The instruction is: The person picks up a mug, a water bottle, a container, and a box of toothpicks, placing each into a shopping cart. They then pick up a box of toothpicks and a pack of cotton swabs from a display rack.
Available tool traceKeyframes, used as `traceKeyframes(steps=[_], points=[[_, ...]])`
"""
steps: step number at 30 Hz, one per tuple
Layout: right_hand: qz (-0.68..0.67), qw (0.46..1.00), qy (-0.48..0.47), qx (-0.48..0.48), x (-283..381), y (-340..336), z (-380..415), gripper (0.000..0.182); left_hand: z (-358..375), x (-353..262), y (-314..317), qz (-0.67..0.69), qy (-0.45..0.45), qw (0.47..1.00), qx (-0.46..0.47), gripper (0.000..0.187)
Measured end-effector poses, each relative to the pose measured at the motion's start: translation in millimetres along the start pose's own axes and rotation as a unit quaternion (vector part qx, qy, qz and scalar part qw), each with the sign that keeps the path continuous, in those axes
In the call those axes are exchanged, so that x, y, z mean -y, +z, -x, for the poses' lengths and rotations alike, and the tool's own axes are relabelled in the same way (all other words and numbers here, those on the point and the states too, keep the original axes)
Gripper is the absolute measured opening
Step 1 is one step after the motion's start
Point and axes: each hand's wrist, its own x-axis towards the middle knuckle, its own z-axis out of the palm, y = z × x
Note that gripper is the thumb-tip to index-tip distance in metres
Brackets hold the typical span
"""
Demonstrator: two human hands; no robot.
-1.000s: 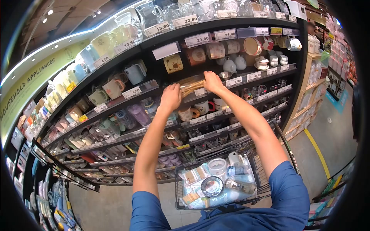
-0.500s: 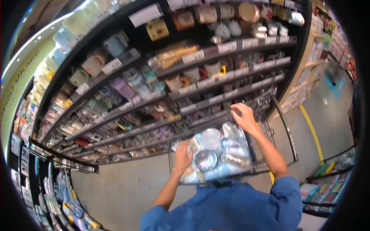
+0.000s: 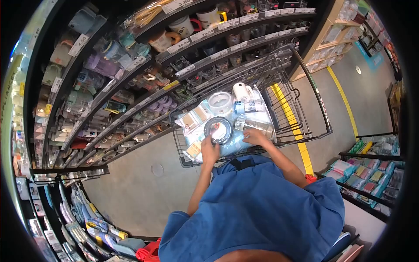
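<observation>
The black-rimmed round container (image 3: 218, 131) lies between the hands (image 3: 210, 149), nearer the left.

glossy clear plastic packaging (image 3: 258, 125) toward four o'clock in black metal-wire cart (image 3: 180, 150), matt grey floor (image 3: 139, 192), blue cloth shirt (image 3: 262, 201)

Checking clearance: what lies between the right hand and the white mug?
In the head view, a clear container lies nearer the right hand, and a blue-ended package nearer the white mug.

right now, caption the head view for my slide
Bare left hand and right hand at packaged goods in a black wire cart beside dark shelves
</observation>
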Motion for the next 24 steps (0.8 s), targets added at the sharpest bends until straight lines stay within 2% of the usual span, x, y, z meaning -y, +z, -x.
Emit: traceKeyframes(steps=[2, 3, 5, 7, 9, 10, 11, 12, 13, 15, 17, 19, 21, 23, 24], points=[[0.071, 0.996, -0.033, 0.042, 6.3, 10.3, -4.4, 0.048, -11.2, 0.6, -2.3, -0.008, -0.024, 0.995, -0.092, 0.040], [0.065, 0.997, -0.029, 0.033, 7.9, 14.1, -6.4, 0.048, -14.3, 0.9, -3.0, -0.010, -0.015, 0.996, -0.085, 0.040], [0.120, 0.989, -0.058, 0.065, 14.8, 14.4, -10.1, 0.049, -17.6, -1.5, -0.4, 0.014, -0.078, 0.996, -0.032, 0.040], [0.111, 0.992, -0.023, 0.051, 13.0, 1.0, -3.9, 0.046, -11.7, -6.5, 11.3, 0.029, -0.063, 0.997, 0.018, 0.040], [0.085, 0.996, -0.005, -0.036, -16.9, -11.5, -7.2, 0.042, -1.2, -12.4, 26.4, 0.059, -0.048, 0.992, 0.097, 0.041], [0.086, 0.996, -0.002, -0.038, -17.1, -26.8, 0.7, 0.042, 5.0, -18.2, 31.3, 0.046, -0.026, 0.990, 0.133, 0.042], [0.108, 0.990, 0.036, -0.081, -5.3, -49.0, 15.9, 0.042, 8.3, -21.7, 32.9, 0.047, -0.025, 0.989, 0.136, 0.042], [0.129, 0.981, 0.073, -0.124, -0.7, -63.6, 26.9, 0.041, 10.4, -24.7, 34.4, 0.052, -0.014, 0.979, 0.194, 0.042], [0.132, 0.980, 0.074, -0.127, -10.1, -71.2, 32.0, 0.041, 10.3, -27.9, 36.9, 0.058, -0.002, 0.966, 0.251, 0.042], [0.099, 0.979, 0.060, -0.166, -32.7, -86.9, 42.7, 0.041, 9.7, -27.2, 41.5, 0.058, 0.012, 0.963, 0.262, 0.043], [0.128, 0.976, 0.073, -0.158, -43.3, -94.4, 52.1, 0.037, 8.2, -26.9, 44.9, 0.027, 0.045, 0.968, 0.247, 0.045], [0.075, 0.972, 0.061, -0.215, -49.1, -91.4, 64.4, 0.034, 8.3, -26.2, 48.5, 0.026, 0.034, 0.967, 0.252, 0.045], [0.082, 0.972, 0.069, -0.211, -49.8, -84.6, 71.6, 0.032, 9.3, -25.4, 51.9, 0.027, 0.015, 0.962, 0.270, 0.047], [0.071, 0.958, 0.087, -0.266, -51.9, -72.9, 76.9, 0.029, 11.4, -20.2, 55.1, 0.039, 0.012, 0.962, 0.272, 0.047], [0.122, 0.952, 0.085, -0.266, -53.3, -68.5, 78.8, 0.026, 12.7, -17.2, 55.8, 0.048, 0.016, 0.959, 0.278, 0.047]])
